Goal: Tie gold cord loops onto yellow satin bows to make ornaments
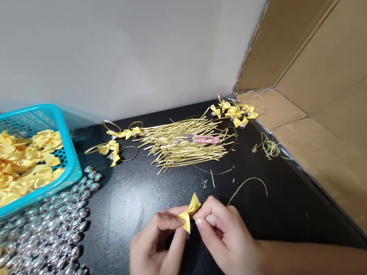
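Note:
Between my two hands is a yellow satin ribbon bow (186, 222), tilted, above the near part of the black table. The thumb and fingers of my left hand (158, 246) pinch its left side. My right hand (225, 236) is closed in a pinch at the bow's right side, by its middle. A thin gold cord (249, 179) runs out from behind the right hand and curves over the table. What lies between the right fingertips is mostly hidden; it appears to be this cord.
A turquoise basket (68, 144) of yellow bows stands left, with many silver beads (50, 261) before it. Gold cut cords (185, 151) lie mid-table under pink-handled thread snips (206, 139). Bows with beads (234, 111) lie on both sides. Tangled thread (270, 147) and cardboard (334, 143) are right.

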The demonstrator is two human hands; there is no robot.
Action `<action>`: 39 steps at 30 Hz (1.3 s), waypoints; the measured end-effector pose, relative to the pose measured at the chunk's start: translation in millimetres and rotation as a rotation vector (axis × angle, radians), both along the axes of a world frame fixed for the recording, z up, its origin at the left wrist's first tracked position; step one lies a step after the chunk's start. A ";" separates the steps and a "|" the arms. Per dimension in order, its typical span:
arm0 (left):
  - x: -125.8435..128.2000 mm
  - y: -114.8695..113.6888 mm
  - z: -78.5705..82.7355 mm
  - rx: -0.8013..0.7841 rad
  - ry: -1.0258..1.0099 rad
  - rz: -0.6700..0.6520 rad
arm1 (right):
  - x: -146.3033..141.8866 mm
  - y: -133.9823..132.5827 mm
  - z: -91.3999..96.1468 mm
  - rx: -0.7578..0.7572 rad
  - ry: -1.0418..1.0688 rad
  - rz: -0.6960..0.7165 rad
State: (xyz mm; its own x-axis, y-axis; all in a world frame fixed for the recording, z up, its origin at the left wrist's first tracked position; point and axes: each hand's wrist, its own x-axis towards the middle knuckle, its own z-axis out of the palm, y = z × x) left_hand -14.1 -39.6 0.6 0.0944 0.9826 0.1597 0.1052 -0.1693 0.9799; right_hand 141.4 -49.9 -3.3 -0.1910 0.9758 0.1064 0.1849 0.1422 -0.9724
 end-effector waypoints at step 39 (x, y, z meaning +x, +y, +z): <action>-7.7 17.7 -0.7 -1.105 -0.898 -0.265 | 5.8 5.4 -1.0 0.060 0.072 0.101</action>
State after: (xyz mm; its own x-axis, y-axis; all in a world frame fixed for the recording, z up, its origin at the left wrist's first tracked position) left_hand -21.8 -21.8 -0.1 0.5680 0.6103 -0.5522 -0.5173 0.7866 0.3372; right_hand 147.3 -44.5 -4.3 -0.2779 0.9434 0.1809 0.0969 0.2149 -0.9718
